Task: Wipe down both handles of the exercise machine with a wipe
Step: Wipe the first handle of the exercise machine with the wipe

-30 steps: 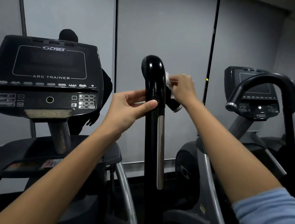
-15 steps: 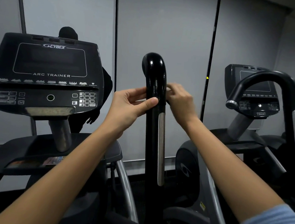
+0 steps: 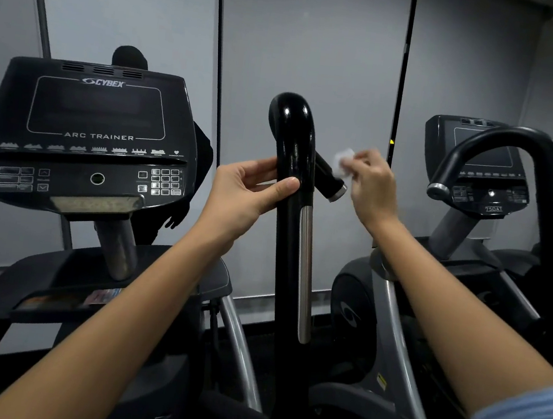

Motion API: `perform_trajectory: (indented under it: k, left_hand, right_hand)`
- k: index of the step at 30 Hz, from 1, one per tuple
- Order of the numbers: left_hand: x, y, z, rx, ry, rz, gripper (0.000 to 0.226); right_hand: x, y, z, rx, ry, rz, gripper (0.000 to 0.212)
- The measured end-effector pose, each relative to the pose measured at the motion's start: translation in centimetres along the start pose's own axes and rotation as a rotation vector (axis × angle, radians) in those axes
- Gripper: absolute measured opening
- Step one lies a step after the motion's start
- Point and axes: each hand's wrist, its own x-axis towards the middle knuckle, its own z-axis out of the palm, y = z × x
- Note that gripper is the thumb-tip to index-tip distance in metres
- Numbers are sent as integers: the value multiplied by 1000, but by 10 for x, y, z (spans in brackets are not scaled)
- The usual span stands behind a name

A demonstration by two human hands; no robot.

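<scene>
One wipe [image 3: 342,163], small and white, pinched in our right hand [image 3: 372,186] just beside the short side stub [image 3: 328,180] of the black handle [image 3: 294,163]; contact is unclear through blur. Our left hand [image 3: 249,192] has a loose grip on the handle's upright, thumb on the front, fingers behind. Risks as we judge them: the wipe is tiny and held by an edge, so it could slip or bunch; a loose steadying hold may let the handle swing; the curved top could get missed. Counts: one wipe, two hands, one handle being cleaned, one console [image 3: 90,140], a second machine [image 3: 500,172] right.
</scene>
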Motion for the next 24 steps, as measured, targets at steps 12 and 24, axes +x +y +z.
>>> perform_trajectory:
  k: [12,24]
  left_hand:
    - [1,-2,0,-4,-2,15,36]
    - [1,-1,0,11,10,11,37]
  right_hand:
    - [-18,-22,9,-32,-112,157,27]
    - [-13,-58,13,774,-31,1076,23]
